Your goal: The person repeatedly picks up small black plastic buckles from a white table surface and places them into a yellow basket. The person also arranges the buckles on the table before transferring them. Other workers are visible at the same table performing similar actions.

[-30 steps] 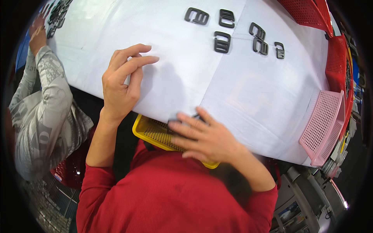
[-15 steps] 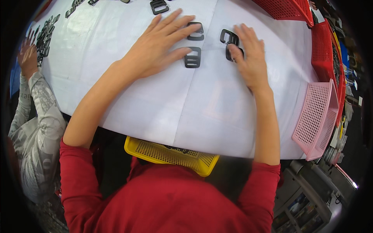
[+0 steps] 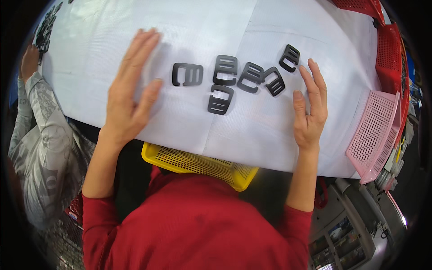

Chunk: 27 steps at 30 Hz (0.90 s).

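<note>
Several flat black strap buckles, each with slots and an open hook side, lie on the white table cover (image 3: 175, 123) between my hands. The leftmost buckle (image 3: 193, 74) lies apart from the others, nearest my left hand (image 3: 130, 85). That hand hovers with its fingers stretched and holds nothing. In the middle, one buckle (image 3: 225, 70) sits just above another buckle (image 3: 218, 105), with a tilted buckle (image 3: 250, 77) and a further buckle (image 3: 274, 81) to their right. My right hand (image 3: 311, 105), open with nothing in it, is beside the rightmost buckle (image 3: 290, 57).
A pink perforated basket (image 3: 373, 130) stands at the table's right edge, with red baskets (image 3: 389, 56) beyond it. Below the front edge is a yellow basket (image 3: 180, 164). At the far left a co-worker's hand (image 3: 29, 60) is by a pile of black buckles (image 3: 44, 33).
Both hands have come back toward me and spread apart, the left moving left. More buckles now lie near the middle, drawn closer to the front edge. The view has also shifted.
</note>
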Motion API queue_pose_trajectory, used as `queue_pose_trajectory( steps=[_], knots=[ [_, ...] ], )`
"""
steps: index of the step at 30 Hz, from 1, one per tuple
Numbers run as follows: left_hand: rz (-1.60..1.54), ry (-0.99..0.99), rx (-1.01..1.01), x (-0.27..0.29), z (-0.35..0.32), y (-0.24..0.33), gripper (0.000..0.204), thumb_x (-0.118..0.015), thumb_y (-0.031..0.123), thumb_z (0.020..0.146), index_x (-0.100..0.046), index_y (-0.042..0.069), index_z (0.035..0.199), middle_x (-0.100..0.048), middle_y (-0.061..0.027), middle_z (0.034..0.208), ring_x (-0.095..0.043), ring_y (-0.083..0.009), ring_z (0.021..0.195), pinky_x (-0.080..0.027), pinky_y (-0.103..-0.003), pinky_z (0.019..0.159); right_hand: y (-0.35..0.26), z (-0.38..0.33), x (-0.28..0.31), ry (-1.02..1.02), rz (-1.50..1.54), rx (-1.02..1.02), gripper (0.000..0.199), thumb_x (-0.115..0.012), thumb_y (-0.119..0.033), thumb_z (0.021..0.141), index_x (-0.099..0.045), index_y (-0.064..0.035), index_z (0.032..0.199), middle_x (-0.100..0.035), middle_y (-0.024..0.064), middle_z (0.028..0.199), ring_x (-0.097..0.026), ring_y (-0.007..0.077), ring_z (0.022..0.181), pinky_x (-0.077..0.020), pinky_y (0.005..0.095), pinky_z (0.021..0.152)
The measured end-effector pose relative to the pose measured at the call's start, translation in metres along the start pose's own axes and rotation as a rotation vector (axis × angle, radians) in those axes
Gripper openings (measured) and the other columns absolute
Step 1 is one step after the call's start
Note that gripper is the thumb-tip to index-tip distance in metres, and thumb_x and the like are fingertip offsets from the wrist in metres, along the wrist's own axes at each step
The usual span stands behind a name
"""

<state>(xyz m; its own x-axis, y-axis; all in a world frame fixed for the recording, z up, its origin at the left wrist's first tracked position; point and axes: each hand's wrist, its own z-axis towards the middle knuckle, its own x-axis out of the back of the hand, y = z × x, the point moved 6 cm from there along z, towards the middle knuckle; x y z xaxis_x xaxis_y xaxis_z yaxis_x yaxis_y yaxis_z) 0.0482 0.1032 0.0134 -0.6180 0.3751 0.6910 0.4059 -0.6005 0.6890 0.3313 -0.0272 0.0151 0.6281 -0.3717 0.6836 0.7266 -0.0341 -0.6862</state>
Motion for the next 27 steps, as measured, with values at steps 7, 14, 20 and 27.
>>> queue_pose_trajectory(
  steps=[7, 14, 20, 27],
  knots=[
    [0.158, 0.153, 0.119, 0.022, -0.028, -0.012, 0.045, -0.047, 0.007, 0.095, -0.048, -0.002, 0.139, -0.046, -0.0194, 0.146, -0.036, -0.0329, 0.142, -0.026, -0.043, 0.117, -0.017, -0.005, -0.015, -0.075, -0.227, 0.144, 0.029, -0.065, -0.012, 0.089, -0.068, -0.0097, 0.118, -0.053, 0.0149, 0.139, -0.045, 0.0343, 0.134, -0.0365, 0.0475, 0.109],
    [0.12, 0.246, 0.14, 0.023, -0.039, -0.018, 0.044, -0.05, 0.002, 0.094, -0.047, -0.002, 0.139, -0.051, -0.0173, 0.142, -0.041, -0.0319, 0.139, -0.031, -0.041, 0.115, -0.005, -0.002, -0.007, -0.003, -0.067, 0.035, 0.031, -0.061, -0.011, 0.092, -0.065, -0.0067, 0.122, -0.055, 0.0156, 0.137, -0.045, 0.0358, 0.134, -0.0313, 0.0489, 0.113],
    [0.034, 0.289, 0.13, 0.024, -0.039, -0.023, 0.043, -0.05, 0.002, 0.094, -0.047, -0.004, 0.137, -0.054, -0.018, 0.138, -0.048, -0.0285, 0.133, -0.033, -0.038, 0.112, -0.002, 0.002, -0.016, -0.061, -0.172, 0.031, 0.042, -0.054, -0.011, 0.094, -0.054, -0.0108, 0.137, -0.053, 0.008, 0.143, -0.039, 0.0333, 0.14, -0.0207, 0.0528, 0.116],
    [0.02, 0.295, 0.18, 0.025, -0.039, -0.02, 0.042, -0.053, 0.002, 0.094, -0.05, -0.004, 0.135, -0.058, -0.0171, 0.134, -0.053, -0.027, 0.128, -0.037, -0.035, 0.11, -0.01, 0.001, -0.024, -0.168, -0.211, 0.043, 0.043, -0.056, -0.015, 0.094, -0.054, -0.0131, 0.137, -0.052, 0.0043, 0.144, -0.035, 0.0318, 0.142, -0.0129, 0.0564, 0.117]
  ],
)
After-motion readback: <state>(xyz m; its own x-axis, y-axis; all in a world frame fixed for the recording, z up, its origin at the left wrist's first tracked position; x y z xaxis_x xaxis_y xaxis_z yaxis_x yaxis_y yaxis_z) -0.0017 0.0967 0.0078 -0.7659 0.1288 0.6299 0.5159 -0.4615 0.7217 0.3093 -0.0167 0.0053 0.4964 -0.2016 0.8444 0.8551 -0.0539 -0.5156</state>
